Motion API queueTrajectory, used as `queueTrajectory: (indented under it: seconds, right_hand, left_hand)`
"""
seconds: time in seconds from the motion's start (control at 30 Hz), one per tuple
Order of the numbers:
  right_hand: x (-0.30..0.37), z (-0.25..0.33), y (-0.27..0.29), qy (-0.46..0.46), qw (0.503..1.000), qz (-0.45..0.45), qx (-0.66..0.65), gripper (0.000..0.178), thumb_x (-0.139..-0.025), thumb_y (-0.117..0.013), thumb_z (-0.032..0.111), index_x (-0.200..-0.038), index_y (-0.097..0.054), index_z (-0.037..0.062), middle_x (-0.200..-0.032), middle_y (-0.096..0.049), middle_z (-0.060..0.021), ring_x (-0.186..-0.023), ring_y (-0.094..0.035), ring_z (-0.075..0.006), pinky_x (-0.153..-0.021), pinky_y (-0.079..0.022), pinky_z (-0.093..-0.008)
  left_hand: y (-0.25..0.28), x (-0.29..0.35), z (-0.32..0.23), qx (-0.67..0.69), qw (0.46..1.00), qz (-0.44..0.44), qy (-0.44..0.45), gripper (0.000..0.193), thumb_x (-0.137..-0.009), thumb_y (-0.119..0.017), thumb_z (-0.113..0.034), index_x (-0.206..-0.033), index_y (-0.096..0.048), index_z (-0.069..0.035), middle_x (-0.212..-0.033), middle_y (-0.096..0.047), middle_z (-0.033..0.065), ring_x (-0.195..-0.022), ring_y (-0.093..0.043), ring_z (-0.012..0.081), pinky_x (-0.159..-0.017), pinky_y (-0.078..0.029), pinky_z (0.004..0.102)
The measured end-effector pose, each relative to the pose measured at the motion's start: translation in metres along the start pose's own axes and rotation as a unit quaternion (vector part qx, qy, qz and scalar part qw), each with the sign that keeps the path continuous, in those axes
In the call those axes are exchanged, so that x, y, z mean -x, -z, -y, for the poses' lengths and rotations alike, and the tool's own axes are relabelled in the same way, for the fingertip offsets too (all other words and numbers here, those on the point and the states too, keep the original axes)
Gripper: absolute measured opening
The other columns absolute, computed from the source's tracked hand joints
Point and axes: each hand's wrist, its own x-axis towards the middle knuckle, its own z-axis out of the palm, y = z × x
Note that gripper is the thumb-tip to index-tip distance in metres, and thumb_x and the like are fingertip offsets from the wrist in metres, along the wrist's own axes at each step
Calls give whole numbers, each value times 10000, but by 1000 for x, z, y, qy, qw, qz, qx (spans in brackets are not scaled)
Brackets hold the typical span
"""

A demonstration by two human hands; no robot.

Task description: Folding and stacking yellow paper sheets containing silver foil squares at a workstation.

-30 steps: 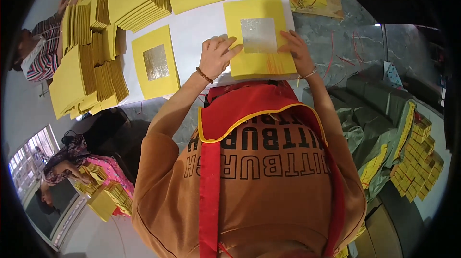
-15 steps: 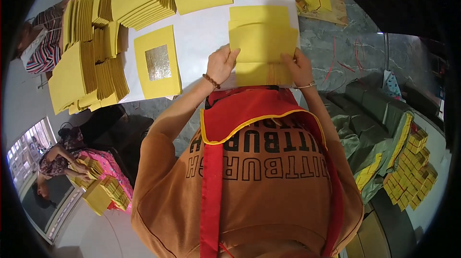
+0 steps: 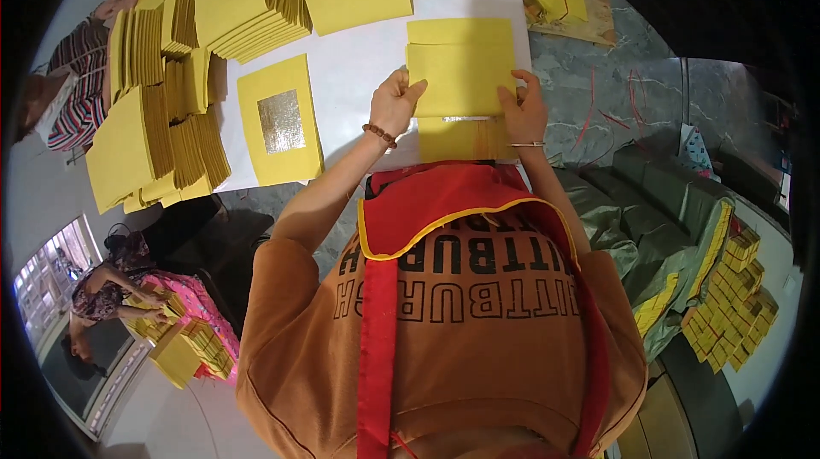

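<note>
A yellow paper sheet [image 3: 461, 83] lies over a stack of yellow paper [image 3: 453, 141] at the table's near edge. The stack shows above and below it, with a silvery strip just under its lower edge. My left hand [image 3: 398, 102] is closed on its left edge, the thumb on top. My right hand [image 3: 525, 109] grips the right edge with bent fingers; the fingertips underneath are hidden. Left of my left hand lies a separate yellow sheet pile [image 3: 312, 130] with a silver foil square [image 3: 282, 122] on top.
Fanned stacks of yellow paper [image 3: 248, 6] cover the white table's [image 3: 359, 58] left and far parts. A person in stripes [image 3: 81, 75] stands at the left; another person [image 3: 115, 284] handles yellow bundles at lower left. Tied yellow bundles [image 3: 730, 314] are piled at the right.
The sheet has straightened and moved slightly left, baring the silvery strip below it. My right hand has shifted up and left along its edge. My left hand has barely moved.
</note>
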Motion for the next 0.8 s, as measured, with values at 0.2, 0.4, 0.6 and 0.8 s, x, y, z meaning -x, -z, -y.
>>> queueTrajectory:
  seconds: [0.2,0.4,0.6,0.8]
  right_hand:
    - [-4,-10,-8,23,1000,-15,-3,302,-778,-607,186,-1038,-467,120,-551,-455,-65,-492,-475,-242,-499,-355,-381]
    - [-2,3,-4,20,1000,-14,13,237,-783,-598,176,-971,-473,103,-571,-460,-82,-498,-480,-261,-494,-352,-385]
    - [-4,-9,-9,24,1000,1,5,228,-786,-592,172,-975,-491,96,-560,-469,-102,-490,-492,-275,-483,-356,-387]
    - [3,3,-1,162,967,-54,189,353,-789,-593,255,-1114,-524,133,-984,-586,-104,-904,-572,-256,-721,-428,-409]
  left_hand:
    - [-1,-8,14,32,999,-27,-20,190,-804,-620,-179,-768,-547,-7,-588,-521,13,-530,-445,96,-492,-374,264]
    - [-2,12,-23,-238,923,-169,-252,418,-742,-666,-171,-1089,-470,-46,-973,-557,126,-860,-530,273,-705,-408,378]
    - [-31,13,-41,-442,793,5,-419,533,-795,-587,-339,-1257,-429,-126,-1314,-379,152,-1226,-321,320,-989,-229,493]
    - [-35,2,-13,-519,760,20,-390,573,-803,-499,-499,-1308,-395,-250,-1396,-283,129,-1286,-241,318,-1030,-179,493]
